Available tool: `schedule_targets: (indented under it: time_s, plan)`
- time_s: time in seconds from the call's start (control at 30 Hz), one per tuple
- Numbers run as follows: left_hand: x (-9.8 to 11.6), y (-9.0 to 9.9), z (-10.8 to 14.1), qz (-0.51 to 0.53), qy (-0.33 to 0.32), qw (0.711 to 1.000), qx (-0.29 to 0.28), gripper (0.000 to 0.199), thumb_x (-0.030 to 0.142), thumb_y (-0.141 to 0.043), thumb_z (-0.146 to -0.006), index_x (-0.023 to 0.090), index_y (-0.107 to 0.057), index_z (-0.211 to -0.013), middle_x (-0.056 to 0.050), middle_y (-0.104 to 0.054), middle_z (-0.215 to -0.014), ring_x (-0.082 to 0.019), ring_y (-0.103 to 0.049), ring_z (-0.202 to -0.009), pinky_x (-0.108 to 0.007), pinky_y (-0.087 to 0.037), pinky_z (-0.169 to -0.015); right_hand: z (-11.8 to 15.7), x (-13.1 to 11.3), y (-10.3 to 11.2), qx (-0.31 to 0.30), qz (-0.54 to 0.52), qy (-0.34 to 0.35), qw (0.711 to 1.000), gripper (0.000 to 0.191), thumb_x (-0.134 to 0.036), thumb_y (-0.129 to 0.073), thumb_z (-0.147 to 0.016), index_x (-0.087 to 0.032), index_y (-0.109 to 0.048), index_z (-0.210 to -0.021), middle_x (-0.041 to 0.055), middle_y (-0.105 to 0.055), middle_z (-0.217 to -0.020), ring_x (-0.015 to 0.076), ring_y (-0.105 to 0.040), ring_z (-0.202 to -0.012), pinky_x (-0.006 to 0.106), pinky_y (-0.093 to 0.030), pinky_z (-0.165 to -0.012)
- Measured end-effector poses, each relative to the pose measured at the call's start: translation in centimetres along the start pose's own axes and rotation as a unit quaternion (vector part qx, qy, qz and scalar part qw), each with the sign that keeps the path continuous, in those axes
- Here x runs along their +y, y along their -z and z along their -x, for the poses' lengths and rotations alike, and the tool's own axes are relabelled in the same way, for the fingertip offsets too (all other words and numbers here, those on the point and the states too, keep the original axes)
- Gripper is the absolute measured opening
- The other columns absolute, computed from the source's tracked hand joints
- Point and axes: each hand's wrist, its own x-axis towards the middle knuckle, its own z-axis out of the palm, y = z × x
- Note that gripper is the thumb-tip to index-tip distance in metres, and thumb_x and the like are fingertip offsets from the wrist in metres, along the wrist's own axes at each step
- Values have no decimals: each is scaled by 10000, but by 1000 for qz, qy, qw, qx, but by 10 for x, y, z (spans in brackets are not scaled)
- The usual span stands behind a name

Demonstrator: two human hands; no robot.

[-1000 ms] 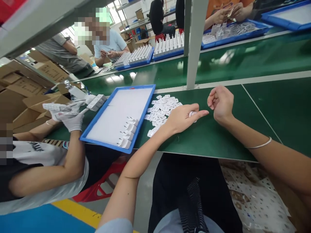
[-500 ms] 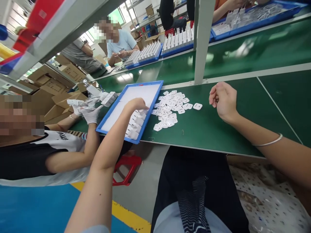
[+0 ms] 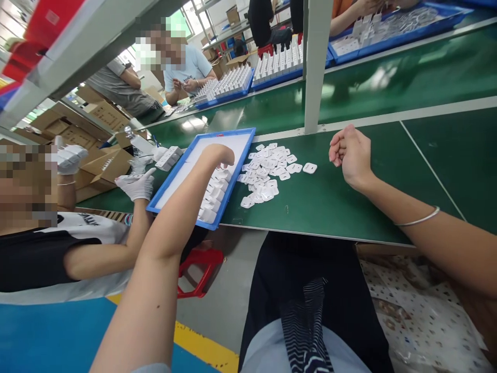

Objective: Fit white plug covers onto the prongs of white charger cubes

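My left hand (image 3: 220,154) is bent down over the blue-rimmed tray (image 3: 244,165), just above a row of white plastic blocks (image 3: 213,196). The back of the hand hides most of its fingers and anything in them. To the right, above the green bench, my right hand (image 3: 351,155) is closed with its fingers curled in. Whether something lies inside that hand is hidden. Between the tray and my right hand is a loose pile of flat white square plates (image 3: 267,166), each with a slot. One plate (image 3: 309,168) lies apart, closer to my right hand.
A co-worker's white-gloved hand (image 3: 137,185) is left of the tray, beside a white block (image 3: 169,158). A metal post (image 3: 313,67) rises behind the pile. Blue trays (image 3: 248,85) of upright white parts stand farther back. The bench edge (image 3: 287,232) runs before my lap.
My left hand has drawn its finger back from the tray's right rim and curled downward. The co-worker's gloved hands have parted, one lifting white blocks. The view has shifted slightly.
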Motion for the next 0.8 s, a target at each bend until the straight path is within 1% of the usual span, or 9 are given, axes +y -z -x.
schedule_targets:
  time_s: [0.1,0.23,0.33,0.4,0.5,0.57,0.6,0.7,0.8]
  plan:
    - [8,1,2,-9,-1,1000,-7,321,372,-656,-659,152,-782,-857,-169,-715,-707,-376,-707,-819,-505,-552,-830,-2,0,1,-2,6,3,1000,535,-720,-479,-919,-252,-538,-668,4,-485,-483,125,-352,-366,304,-218,-377]
    - [8,-1,10,-16,-14,1000,-4,217,288,-675,-620,190,-776,-785,-111,-670,-603,-350,-701,-850,-450,-549,-846,-4,2,2,-12,10,-1,1000,545,-735,-471,-914,-252,-541,-673,6,-491,-491,123,-348,-373,303,-229,-377]
    - [8,1,11,-11,-11,1000,0,181,220,-694,-593,180,-770,-752,-115,-682,-656,-362,-697,-928,-455,-537,-896,-3,2,2,-16,7,-2,1000,543,-727,-467,-921,-245,-533,-679,6,-486,-499,119,-347,-376,299,-239,-384]
    - [12,5,10,-6,2,1000,5,231,220,-710,-595,168,-774,-811,-128,-694,-714,-385,-686,-989,-500,-518,-948,-3,1,2,-17,7,-4,1000,536,-710,-470,-931,-240,-532,-682,8,-483,-507,116,-354,-377,300,-246,-392]
    - [29,10,8,-2,13,998,64,335,272,-715,-652,148,-758,-960,-161,-707,-851,-435,-641,-1104,-628,-442,-1020,-3,2,2,-22,7,-4,1000,526,-686,-473,-944,-233,-533,-685,7,-491,-511,110,-368,-377,295,-253,-398]
    - [46,13,10,2,-36,990,138,345,271,-675,-715,140,-739,-1028,-178,-716,-955,-438,-620,-1141,-664,-393,-1048,-5,4,2,-25,8,0,1000,501,-658,-496,-944,-230,-532,-687,-2,-499,-500,106,-367,-371,280,-249,-393]
    - [57,14,11,11,-79,982,169,340,258,-643,-747,144,-735,-1054,-178,-721,-1007,-422,-625,-1136,-644,-400,-1052,-7,6,3,-23,13,2,1000,475,-634,-526,-937,-229,-529,-690,-11,-499,-491,102,-362,-366,269,-242,-389]
    - [88,8,16,47,-210,950,224,377,249,-527,-832,184,-717,-1151,-138,-708,-1199,-340,-640,-1136,-491,-465,-1036,-18,7,7,-19,65,15,998,352,-522,-616,-894,-226,-532,-723,-41,-498,-487,95,-372,-368,243,-259,-397]
    - [109,-8,13,80,-271,908,309,435,274,-429,-885,188,-683,-1227,-105,-653,-1336,-287,-602,-1224,-397,-459,-1057,-45,2,23,-4,190,61,980,176,-335,-605,-884,-223,-532,-768,-31,-552,-588,119,-493,-491,254,-395,-510]
